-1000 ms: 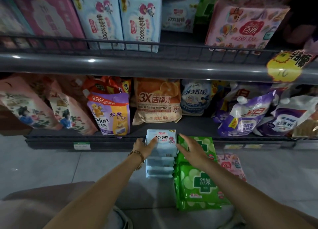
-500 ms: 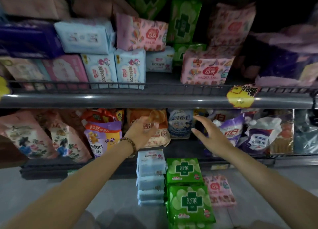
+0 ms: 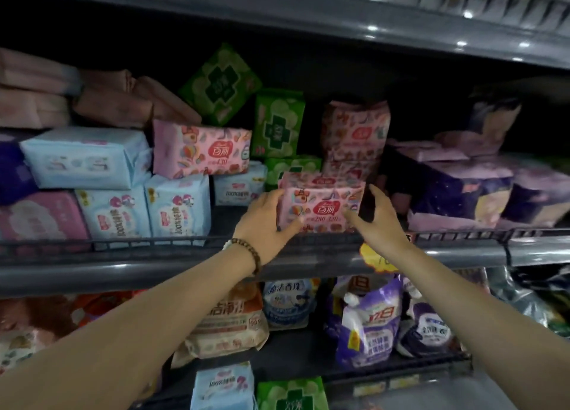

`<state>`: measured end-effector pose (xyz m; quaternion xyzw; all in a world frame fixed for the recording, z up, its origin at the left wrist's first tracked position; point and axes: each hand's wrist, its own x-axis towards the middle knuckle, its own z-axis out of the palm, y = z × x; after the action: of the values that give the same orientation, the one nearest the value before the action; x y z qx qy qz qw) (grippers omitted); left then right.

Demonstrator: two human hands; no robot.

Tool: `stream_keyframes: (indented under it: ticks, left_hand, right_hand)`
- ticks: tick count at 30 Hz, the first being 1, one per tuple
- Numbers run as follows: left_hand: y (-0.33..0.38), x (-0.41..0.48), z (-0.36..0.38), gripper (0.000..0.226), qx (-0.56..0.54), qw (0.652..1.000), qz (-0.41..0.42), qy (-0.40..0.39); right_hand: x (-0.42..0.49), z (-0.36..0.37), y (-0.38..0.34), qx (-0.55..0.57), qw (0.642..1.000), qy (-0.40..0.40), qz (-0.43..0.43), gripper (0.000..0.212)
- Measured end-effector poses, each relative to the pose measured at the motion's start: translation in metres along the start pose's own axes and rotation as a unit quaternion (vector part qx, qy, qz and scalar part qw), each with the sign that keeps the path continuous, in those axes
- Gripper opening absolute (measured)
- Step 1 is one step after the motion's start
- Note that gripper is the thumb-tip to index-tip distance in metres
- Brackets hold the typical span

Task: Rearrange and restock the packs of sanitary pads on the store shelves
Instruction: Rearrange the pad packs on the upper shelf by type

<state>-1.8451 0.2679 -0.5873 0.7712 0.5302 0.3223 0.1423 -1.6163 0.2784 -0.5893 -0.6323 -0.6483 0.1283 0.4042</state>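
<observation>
Risen to the shelf (image 3: 123,271) — left hand (image 3: 265,221) grips the pink pack (image 3: 320,209), right hand (image 3: 381,221) beside it, fingers (image 3: 377,198) spread.

Dark grey metal shelving fills the dim view. The top shelf (image 3: 339,24) slants from 11 to 2 o'clock, with small glints of light along its lip. The middle shelf (image 3: 154,271) runs from 9 to 3 o'clock, edged by a low wire guard (image 3: 138,243), and a yellow price tag (image 3: 373,258) hangs from it at 4 o'clock. The lower shelf (image 3: 296,352) at 6 o'clock holds detergent pouches (image 3: 367,326). Pale grey floor (image 3: 447,397) shows at 5 o'clock.
</observation>
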Motion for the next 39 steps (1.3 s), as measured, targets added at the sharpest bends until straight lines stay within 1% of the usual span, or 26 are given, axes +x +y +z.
stream_keyframes:
  ticks: [2,4,5,7,9,10,12,14,16,18,19,21,23,24,25,27,28,30,31,32,33,34,35,37,38,39]
  left_hand:
    - [0.002,0.014,0.003,0.073,-0.047,0.998,-0.047,-0.018]
    - [0.000,0.026,0.010,0.068,-0.111,0.989,-0.085,-0.052]
    - [-0.002,0.031,0.013,0.067,-0.141,0.982,-0.106,-0.073]
    - [-0.008,0.041,0.018,0.072,-0.166,0.969,-0.144,-0.107]
    - [-0.015,0.049,0.023,0.077,-0.158,0.966,-0.153,-0.137]
    - [-0.017,0.052,0.026,0.079,-0.162,0.966,-0.149,-0.137]
    - [-0.013,0.050,0.029,0.077,-0.187,0.969,-0.123,-0.108]
    - [0.000,0.042,0.026,0.068,-0.240,0.968,-0.056,-0.043]
    - [0.017,0.033,0.020,0.066,-0.263,0.965,0.016,0.017]
    - [0.034,0.026,0.016,0.071,-0.234,0.966,0.085,0.063]
    - [0.045,0.021,0.016,0.070,-0.221,0.966,0.107,0.076]
    - [0.064,0.007,0.023,0.066,-0.227,0.963,0.122,0.082]
    - [0.083,-0.012,0.038,0.072,-0.271,0.953,0.121,0.064]
    - [0.091,-0.023,0.047,0.076,-0.298,0.946,0.121,0.046]
    - [0.097,-0.033,0.059,0.080,-0.328,0.937,0.114,0.023]
    - [0.104,-0.055,0.083,0.081,-0.395,0.915,0.080,-0.026]
    - [0.106,-0.066,0.097,0.079,-0.413,0.908,0.057,-0.050]
    - [0.105,-0.085,0.123,0.076,-0.424,0.901,0.023,-0.090]
    - [0.105,-0.094,0.135,0.076,-0.429,0.897,0.008,-0.105]
    - [0.102,-0.100,0.148,0.079,-0.432,0.894,-0.016,-0.117]
    - [0.097,-0.106,0.161,0.080,-0.436,0.890,-0.043,-0.126]
    - [0.089,-0.111,0.173,0.076,-0.434,0.888,-0.068,-0.134]
    - [0.084,-0.117,0.182,0.074,-0.423,0.889,-0.090,-0.148]
    - [0.064,-0.127,0.208,0.090,-0.391,0.889,-0.136,-0.195]
    - [0.056,-0.131,0.219,0.094,-0.377,0.885,-0.157,-0.222]
    - [0.047,-0.134,0.230,0.091,-0.358,0.888,-0.161,-0.240]
  right_hand:
    - [0.017,0.001,0.011,0.004,0.997,-0.033,0.066,0.098]
    - [0.027,0.003,0.019,0.024,0.990,-0.076,0.116,0.113]
    - [0.032,0.006,0.023,0.032,0.987,-0.095,0.122,0.112]
    - [0.038,0.011,0.028,0.037,0.985,-0.122,0.115,0.098]
    - [0.039,0.016,0.028,0.040,0.985,-0.134,0.104,0.086]
    - [0.037,0.016,0.026,0.046,0.985,-0.133,0.100,0.082]
    - [0.031,0.014,0.021,0.119,0.982,-0.121,0.083,0.074]
    - [0.021,0.003,0.015,0.218,0.969,-0.100,0.063,0.065]
    - [0.012,-0.013,0.013,0.268,0.961,-0.062,0.040,0.068]
    - [0.001,-0.033,0.009,0.298,0.954,-0.025,0.009,0.070]
    - [-0.006,-0.044,0.008,0.313,0.950,-0.014,-0.008,0.072]
    - [-0.025,-0.067,0.008,0.350,0.937,0.001,-0.021,0.069]
    - [-0.047,-0.087,0.019,0.381,0.925,-0.003,-0.018,0.059]
    - [-0.060,-0.096,0.027,0.386,0.922,-0.016,-0.004,0.058]
    - [-0.072,-0.101,0.041,0.383,0.923,-0.032,0.018,0.060]
    - [-0.100,-0.107,0.070,0.381,0.921,-0.052,0.063,0.069]
    - [-0.114,-0.109,0.083,0.385,0.917,-0.053,0.087,0.081]
    - [-0.137,-0.108,0.117,0.397,0.903,-0.056,0.152,0.111]
    - [-0.148,-0.106,0.132,0.400,0.894,-0.068,0.187,0.113]
    - [-0.158,-0.102,0.143,0.407,0.882,-0.084,0.220,0.104]
    - [-0.168,-0.095,0.156,0.416,0.868,-0.104,0.249,0.090]
    - [-0.177,-0.088,0.165,0.426,0.852,-0.119,0.281,0.079]
    - [-0.185,-0.080,0.178,0.434,0.838,-0.125,0.306,0.073]
    - [-0.198,-0.063,0.202,0.444,0.814,-0.122,0.355,0.057]
    - [-0.203,-0.057,0.209,0.445,0.802,-0.122,0.379,0.046]
    - [-0.207,-0.052,0.218,0.447,0.791,-0.127,0.398,0.041]
